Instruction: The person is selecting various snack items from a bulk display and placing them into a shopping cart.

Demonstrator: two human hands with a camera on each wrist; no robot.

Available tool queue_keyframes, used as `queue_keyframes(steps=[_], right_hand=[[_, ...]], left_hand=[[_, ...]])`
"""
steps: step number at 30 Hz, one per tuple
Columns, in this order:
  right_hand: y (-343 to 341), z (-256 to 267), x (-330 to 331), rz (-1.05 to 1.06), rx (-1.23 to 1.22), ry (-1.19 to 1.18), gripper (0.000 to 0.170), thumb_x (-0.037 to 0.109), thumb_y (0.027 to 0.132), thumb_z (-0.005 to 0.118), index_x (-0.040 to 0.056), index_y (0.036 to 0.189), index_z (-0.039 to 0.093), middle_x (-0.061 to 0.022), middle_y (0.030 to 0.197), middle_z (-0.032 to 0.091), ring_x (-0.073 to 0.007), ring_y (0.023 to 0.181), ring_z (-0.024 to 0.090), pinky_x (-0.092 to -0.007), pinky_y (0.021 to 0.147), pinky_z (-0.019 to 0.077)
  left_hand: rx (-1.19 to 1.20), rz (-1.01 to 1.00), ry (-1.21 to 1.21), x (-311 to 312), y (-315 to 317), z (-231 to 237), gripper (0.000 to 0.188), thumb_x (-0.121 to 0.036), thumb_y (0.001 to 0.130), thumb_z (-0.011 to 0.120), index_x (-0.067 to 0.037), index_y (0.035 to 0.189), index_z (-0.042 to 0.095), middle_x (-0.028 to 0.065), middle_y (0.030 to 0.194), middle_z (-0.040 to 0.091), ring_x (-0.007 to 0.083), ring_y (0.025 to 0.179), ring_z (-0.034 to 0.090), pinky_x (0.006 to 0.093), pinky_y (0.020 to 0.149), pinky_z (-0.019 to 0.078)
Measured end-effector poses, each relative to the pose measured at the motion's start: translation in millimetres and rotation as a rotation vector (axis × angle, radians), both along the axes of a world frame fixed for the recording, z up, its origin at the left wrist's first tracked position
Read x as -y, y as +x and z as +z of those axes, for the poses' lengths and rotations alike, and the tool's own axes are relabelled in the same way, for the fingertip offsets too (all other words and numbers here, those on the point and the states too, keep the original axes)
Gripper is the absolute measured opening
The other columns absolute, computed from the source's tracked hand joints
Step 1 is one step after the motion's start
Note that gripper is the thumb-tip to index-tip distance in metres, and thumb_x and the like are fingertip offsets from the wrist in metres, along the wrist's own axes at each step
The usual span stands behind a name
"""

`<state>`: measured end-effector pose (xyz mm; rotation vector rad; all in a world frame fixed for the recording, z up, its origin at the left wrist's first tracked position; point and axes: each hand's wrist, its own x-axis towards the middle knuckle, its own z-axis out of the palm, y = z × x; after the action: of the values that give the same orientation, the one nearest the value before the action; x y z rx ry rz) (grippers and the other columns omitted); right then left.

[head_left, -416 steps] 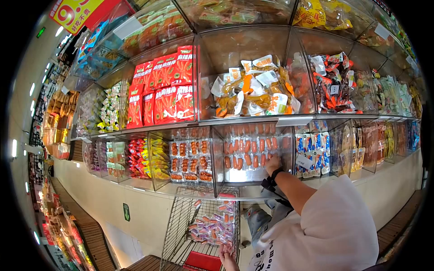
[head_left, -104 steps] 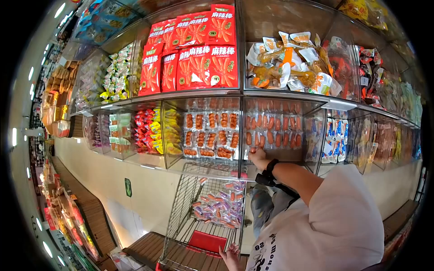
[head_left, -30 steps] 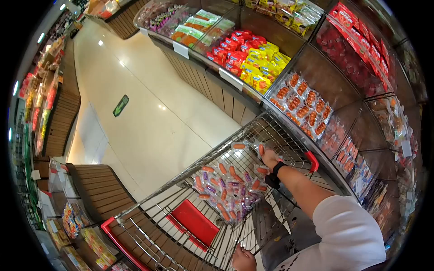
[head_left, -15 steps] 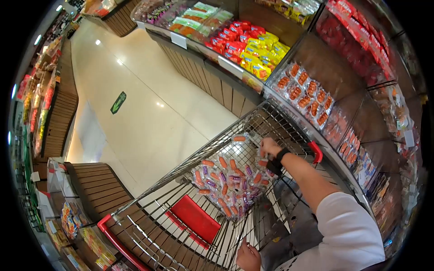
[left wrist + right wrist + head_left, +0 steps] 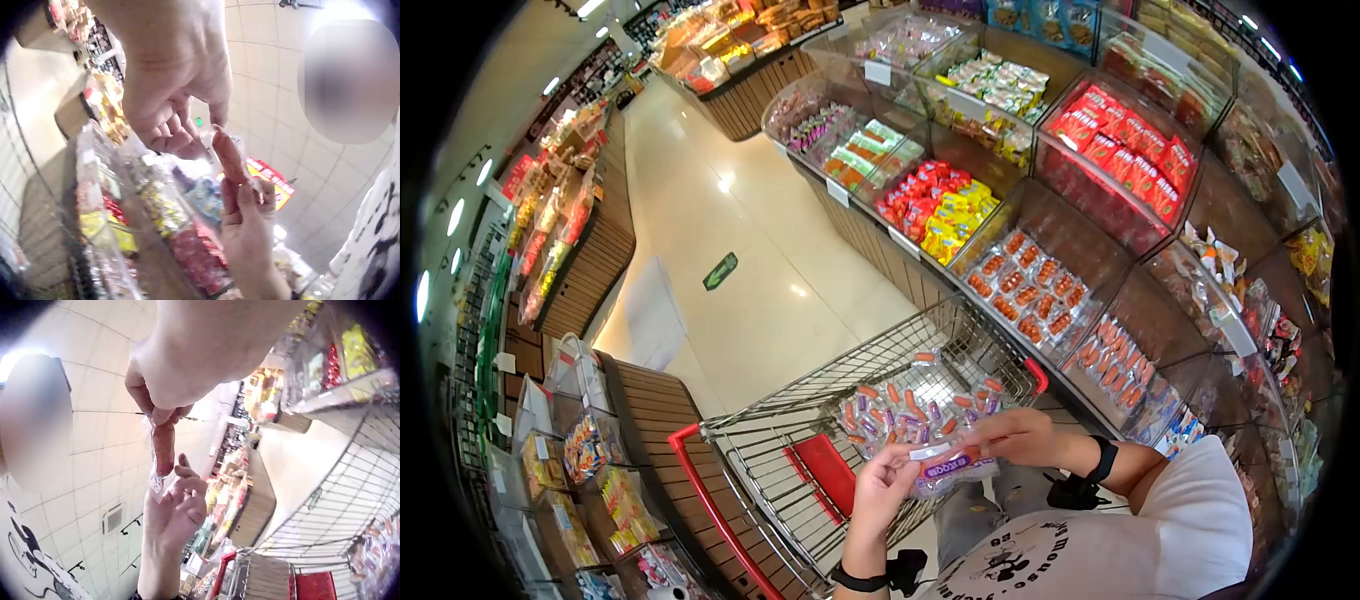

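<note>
In the head view a clear-wrapped sausage (image 5: 950,468) with a purple label spans the gap between both hands, held before the shirt. My right hand (image 5: 1018,438) pinches its right end between thumb and fingers. The left hand (image 5: 885,490) grips the wrapper's other end near its fingertips. Seen from the right wrist, the orange-brown sausage (image 5: 164,449) hangs below the right fingers, its clear wrapper tail overlapping the left palm (image 5: 172,515). Behind the hands, many similar wrapped sausages (image 5: 900,405) lie in the wire shopping cart (image 5: 800,395).
Red handle bars (image 5: 720,520) and a red panel (image 5: 825,478) belong to the cart. Along the right run clear bins of snacks, among them packed sausages (image 5: 1115,360) and red bags (image 5: 1135,150). A wood-slatted shelf (image 5: 650,410) stands left; tiled floor (image 5: 770,320) lies between.
My right hand has come back from the cart's far end, and the left hand has risen to meet it. A wrapped sausage is now between them. The head view has tilted up.
</note>
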<state>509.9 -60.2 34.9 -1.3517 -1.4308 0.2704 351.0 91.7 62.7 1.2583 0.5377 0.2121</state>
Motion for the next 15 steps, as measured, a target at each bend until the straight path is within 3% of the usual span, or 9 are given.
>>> queue_keyframes(steps=[2,5,10,15], right_hand=[[8.7,33.0,12.4,0.051,-0.102,0.115,0.012,0.000,0.067,0.057,0.0038,0.078,0.056,-0.0070,0.097,0.055,-0.0189,0.082,0.057,-0.0276,0.071,0.0449],[20.7,65.1,34.5,-0.016,0.155,0.308,0.013,-0.001,0.066,0.057,0.0029,0.078,0.056,-0.0107,0.095,0.055,-0.0216,0.081,0.057,-0.0246,0.064,0.0472],[28.8,93.5,72.8,0.008,0.139,0.438,0.016,-0.004,0.066,0.056,0.0021,0.081,0.053,-0.0133,0.095,0.054,-0.0281,0.083,0.056,-0.0306,0.068,0.0484],[37.0,117.9,114.2,-0.031,0.176,0.528,0.018,-0.005,0.066,0.056,0.0014,0.082,0.052,-0.0149,0.095,0.054,-0.0291,0.083,0.056,-0.0332,0.068,0.0485]], left_hand=[[0.129,0.048,-0.060,17.8,13.9,34.8,0.022,0.004,0.072,0.053,0.001,0.092,0.046,0.0055,0.079,0.054,0.0052,0.067,0.050,0.0154,0.053,0.0377],[0.218,0.162,-0.026,43.4,26.4,72.9,0.020,0.007,0.066,0.058,-0.001,0.081,0.046,0.0052,0.072,0.053,0.0055,0.060,0.052,0.0135,0.046,0.0390],[0.320,0.250,0.105,91.0,38.6,112.8,0.023,0.007,0.064,0.061,0.000,0.079,0.046,0.0054,0.068,0.053,0.0056,0.056,0.052,0.0142,0.046,0.0414],[0.443,0.251,0.148,133.1,52.0,127.6,0.023,0.005,0.063,0.063,-0.001,0.078,0.046,0.0059,0.071,0.053,0.0061,0.061,0.051,0.0151,0.051,0.0425]])
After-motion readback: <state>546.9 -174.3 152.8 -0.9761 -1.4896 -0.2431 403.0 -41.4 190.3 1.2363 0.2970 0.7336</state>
